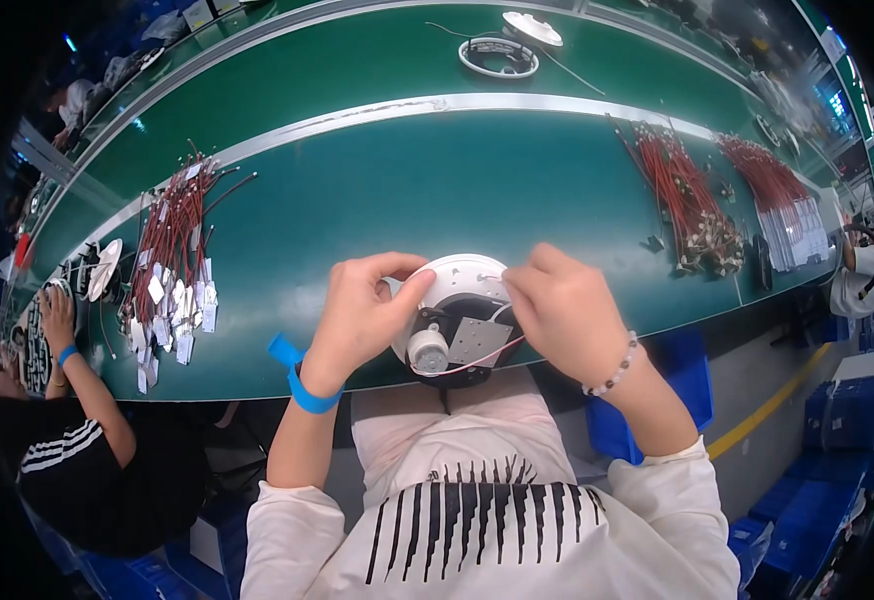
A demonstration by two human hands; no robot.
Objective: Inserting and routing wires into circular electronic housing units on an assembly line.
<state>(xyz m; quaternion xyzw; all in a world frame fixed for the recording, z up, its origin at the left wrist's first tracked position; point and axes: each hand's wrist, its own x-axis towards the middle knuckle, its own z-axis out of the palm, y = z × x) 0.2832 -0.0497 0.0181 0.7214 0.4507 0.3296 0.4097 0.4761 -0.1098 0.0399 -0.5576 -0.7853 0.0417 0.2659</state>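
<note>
A round white housing (454, 268) with a black inner part is tilted at the table's near edge, close to my body. A silvery cylindrical motor (428, 354) and a perforated metal plate (479, 342) sit in it, and a pale pink wire (502, 352) curves across them. My left hand (369, 310) has thumb and fingers closed on the housing's upper left rim. At the right rim my right hand (562, 300) is pinched; its fingertips hide what they hold. A thin wire end (492, 278) lies beside those fingertips.
Red wire bundles with white tags (172, 275) lie on the green table (357, 210) at left. More red wire bundles (692, 205) (777, 200) lie at right. A white ring part (498, 72) sits on the far belt. A co-worker's hand (58, 318) works at far left. Blue bin (692, 370) stands below right.
</note>
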